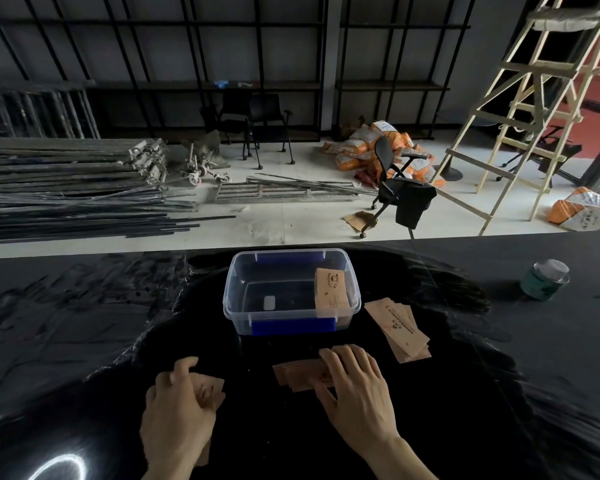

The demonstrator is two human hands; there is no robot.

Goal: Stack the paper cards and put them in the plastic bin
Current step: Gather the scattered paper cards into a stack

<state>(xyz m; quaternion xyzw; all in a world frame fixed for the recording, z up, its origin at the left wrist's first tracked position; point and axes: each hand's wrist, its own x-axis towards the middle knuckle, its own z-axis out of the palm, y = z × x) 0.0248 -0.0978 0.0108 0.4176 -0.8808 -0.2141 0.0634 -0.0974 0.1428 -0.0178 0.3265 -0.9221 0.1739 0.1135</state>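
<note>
A clear plastic bin [243, 317] with blue latches stands on the black table in front of me. A small stack of tan paper cards [330, 289] leans inside its right end. A fanned pile of cards [399, 327] lies to the right of the bin. My left hand [177, 403] is closed around a few cards [212, 388] near the table's front. My right hand [355, 382] lies flat, fingers spread, on another spread of cards [293, 374] below the bin.
A small jar with a green label [545, 279] stands at the right of the table. The table's far edge runs just behind the bin. Beyond it, the floor holds metal bars, chairs, sacks and a wooden ladder.
</note>
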